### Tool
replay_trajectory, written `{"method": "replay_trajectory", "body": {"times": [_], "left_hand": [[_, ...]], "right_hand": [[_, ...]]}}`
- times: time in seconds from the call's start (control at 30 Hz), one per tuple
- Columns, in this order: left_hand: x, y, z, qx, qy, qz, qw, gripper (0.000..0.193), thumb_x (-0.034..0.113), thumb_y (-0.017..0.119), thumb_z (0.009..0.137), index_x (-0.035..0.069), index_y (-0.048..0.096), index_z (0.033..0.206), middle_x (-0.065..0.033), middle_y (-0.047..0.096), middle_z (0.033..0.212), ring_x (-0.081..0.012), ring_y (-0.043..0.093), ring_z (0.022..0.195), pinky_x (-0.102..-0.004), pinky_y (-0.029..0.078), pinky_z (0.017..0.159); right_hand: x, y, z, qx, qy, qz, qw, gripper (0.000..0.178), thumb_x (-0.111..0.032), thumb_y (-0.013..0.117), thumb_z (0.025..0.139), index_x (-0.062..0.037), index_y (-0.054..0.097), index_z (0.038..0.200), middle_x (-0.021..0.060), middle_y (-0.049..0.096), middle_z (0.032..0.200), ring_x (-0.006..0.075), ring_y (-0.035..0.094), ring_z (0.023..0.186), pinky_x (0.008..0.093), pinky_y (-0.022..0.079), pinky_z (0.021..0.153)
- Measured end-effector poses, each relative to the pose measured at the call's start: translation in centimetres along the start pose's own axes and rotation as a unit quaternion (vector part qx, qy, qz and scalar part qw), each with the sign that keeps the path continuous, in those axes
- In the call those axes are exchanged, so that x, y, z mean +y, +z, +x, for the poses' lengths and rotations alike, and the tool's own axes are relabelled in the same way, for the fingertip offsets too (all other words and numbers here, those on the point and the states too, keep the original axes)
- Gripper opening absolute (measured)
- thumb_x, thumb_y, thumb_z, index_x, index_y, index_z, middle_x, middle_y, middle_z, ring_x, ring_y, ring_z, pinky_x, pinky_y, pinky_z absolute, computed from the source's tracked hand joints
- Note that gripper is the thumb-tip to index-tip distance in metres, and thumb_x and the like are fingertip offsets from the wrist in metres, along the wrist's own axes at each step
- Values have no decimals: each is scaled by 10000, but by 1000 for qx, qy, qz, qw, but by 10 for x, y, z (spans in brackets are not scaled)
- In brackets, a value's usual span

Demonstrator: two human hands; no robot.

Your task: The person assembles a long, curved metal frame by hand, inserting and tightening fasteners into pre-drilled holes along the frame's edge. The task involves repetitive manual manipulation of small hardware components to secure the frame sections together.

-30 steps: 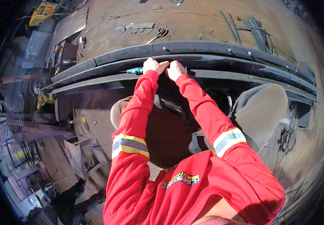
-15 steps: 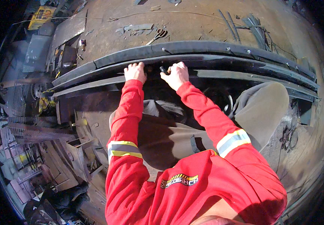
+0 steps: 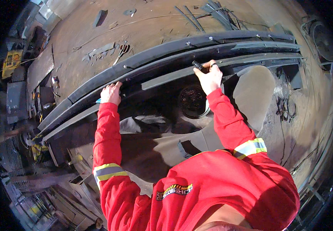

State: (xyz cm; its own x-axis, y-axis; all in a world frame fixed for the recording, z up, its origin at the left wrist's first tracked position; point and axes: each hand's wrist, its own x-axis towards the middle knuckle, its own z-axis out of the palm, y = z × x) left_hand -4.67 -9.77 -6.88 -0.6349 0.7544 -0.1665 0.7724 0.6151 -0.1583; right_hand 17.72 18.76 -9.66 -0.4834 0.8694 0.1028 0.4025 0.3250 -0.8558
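A long stack of dark curved steel strips runs across the middle of the view. My left hand rests on the strips toward their left part, with a small blue thing showing just beside it. My right hand is further right on the strips and grips a small dark cylindrical tool that points up and left. Both red sleeves with reflective bands come up from the lower edge.
A dark round part sits below the strips between my arms. Metal scraps, a pair of pliers and thin bars lie on the brown floor beyond. Cluttered boxes and metal pieces crowd the left side.
My hands were close together at the middle of the strips; they have spread apart, the left going left and the right going right. The view has shifted.
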Motion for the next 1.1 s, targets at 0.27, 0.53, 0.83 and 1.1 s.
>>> {"method": "replay_trajectory", "body": {"times": [0.27, 0.53, 0.83, 1.1], "left_hand": [[-27, -42, -24, 240, -160, -190, 938, 223, 137, 708, 586, 53, 584, 751, -128, 583, 754, -304, 589, 697, -373, 486, 629], [-64, -21, -71, 48, -289, -369, 882, 313, 62, 657, 693, 15, 483, 948, -94, 559, 664, -154, 540, 479, -302, 442, 404], [-77, 17, -75, -106, -303, -207, 924, 292, 271, 551, 821, 42, 561, 1002, -233, 628, 860, -363, 621, 785, -403, 475, 697], [-54, -24, -69, -22, -199, -399, 895, 302, 267, 602, 777, 2, 539, 909, -184, 603, 802, -265, 591, 752, -342, 448, 691]], "right_hand": [[25, 23, 15, 39, -55, -152, 986, 241, -270, 717, 683, -106, 605, 820, 95, 636, 835, 262, 586, 836, 403, 351, 843], [32, 38, 16, 78, -96, -131, 984, 222, -203, 734, 662, -117, 568, 783, 54, 621, 835, 247, 579, 846, 439, 337, 843], [28, 45, 16, 79, -127, -148, 978, 222, -128, 732, 652, -104, 553, 779, 65, 578, 815, 268, 571, 814, 403, 384, 793], [32, 43, 20, 57, -100, 23, 993, 204, -61, 713, 627, -54, 587, 788, 106, 564, 834, 268, 570, 729, 347, 475, 649]]}}
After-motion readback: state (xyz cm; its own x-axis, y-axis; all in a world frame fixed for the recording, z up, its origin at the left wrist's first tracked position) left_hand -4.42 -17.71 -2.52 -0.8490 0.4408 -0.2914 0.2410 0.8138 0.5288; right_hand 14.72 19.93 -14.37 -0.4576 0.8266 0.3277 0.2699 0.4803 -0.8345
